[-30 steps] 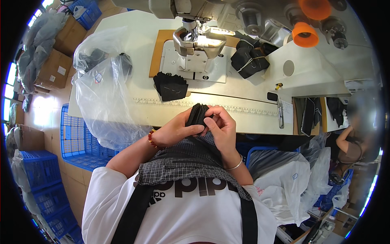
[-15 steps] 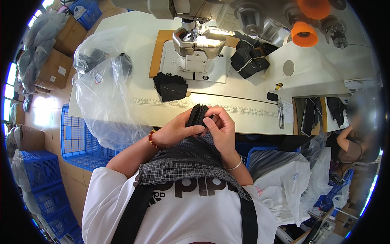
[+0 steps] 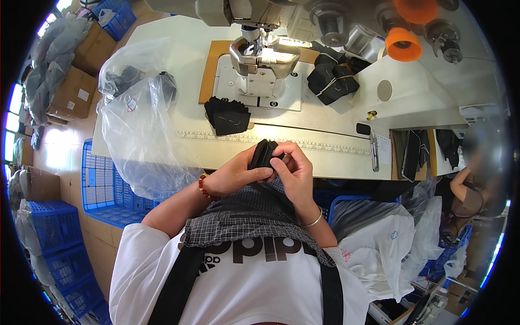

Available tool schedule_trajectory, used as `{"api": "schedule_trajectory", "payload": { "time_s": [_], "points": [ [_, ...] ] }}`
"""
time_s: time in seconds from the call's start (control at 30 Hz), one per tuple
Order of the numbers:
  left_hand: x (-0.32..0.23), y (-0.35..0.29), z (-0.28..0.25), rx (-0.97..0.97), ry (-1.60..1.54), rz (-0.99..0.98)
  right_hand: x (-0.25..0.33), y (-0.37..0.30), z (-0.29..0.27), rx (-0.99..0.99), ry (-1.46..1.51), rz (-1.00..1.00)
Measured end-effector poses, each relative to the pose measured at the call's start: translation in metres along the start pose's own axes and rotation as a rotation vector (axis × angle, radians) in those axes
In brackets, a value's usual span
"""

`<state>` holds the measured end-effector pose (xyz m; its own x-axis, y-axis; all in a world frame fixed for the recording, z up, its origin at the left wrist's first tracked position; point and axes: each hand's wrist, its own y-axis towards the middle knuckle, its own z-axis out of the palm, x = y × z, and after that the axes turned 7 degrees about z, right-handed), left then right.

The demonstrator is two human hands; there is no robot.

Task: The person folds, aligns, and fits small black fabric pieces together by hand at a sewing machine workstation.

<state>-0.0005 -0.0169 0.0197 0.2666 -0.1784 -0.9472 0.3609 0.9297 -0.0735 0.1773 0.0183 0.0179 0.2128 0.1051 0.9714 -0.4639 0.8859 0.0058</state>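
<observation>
Between my two hands, just off the table's front edge, is a small stack of black fabric pieces [image 3: 262, 154], its edges fanned upward. My left hand [image 3: 241, 169] is closed round the stack's left side, thumb across the near face. On the other side my right hand [image 3: 293, 169] pinches the stack's right edge with thumb and bent fingers. A second fanned pile of black fabric pieces [image 3: 229, 117] lies on the table in front of the sewing machine [image 3: 265, 65]. Tied bundles of black pieces [image 3: 331, 81] rest to the right of the machine.
A clear plastic bag [image 3: 138, 124] with dark pieces hangs over the table's left side, above a blue crate [image 3: 114, 187]. Tweezers [image 3: 374, 151] lie at the table's right. Orange thread cones [image 3: 403, 44] hang overhead. White bags [image 3: 374, 244] fill the lower right; another person [image 3: 467, 197] sits beyond.
Almost nothing differs. The stack's top edges have spread slightly in my fingers, and my right hand has shifted a touch.
</observation>
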Motion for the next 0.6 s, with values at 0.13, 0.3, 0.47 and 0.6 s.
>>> {"api": "schedule_trajectory", "payload": {
  "time_s": [0.13, 0.3, 0.47, 0.6],
  "points": [
    [-0.0003, 0.0002, 0.0009, 0.004, -0.006, -0.002, -0.0039, 0.0003, -0.0030, 0.014, -0.031, -0.006],
    [0.0019, -0.0007, 0.0002, -0.003, 0.015, -0.017, 0.0005, -0.0021, 0.0023, -0.053, 0.015, 0.025],
    [0.0023, -0.0002, 0.0021, -0.003, 0.006, 0.031, 0.0009, -0.0002, 0.0029, -0.051, -0.053, -0.016],
    [0.0001, -0.0003, 0.0026, -0.001, 0.044, 0.018, -0.0048, -0.0007, -0.0022, -0.021, -0.067, -0.030]
  ]
}}
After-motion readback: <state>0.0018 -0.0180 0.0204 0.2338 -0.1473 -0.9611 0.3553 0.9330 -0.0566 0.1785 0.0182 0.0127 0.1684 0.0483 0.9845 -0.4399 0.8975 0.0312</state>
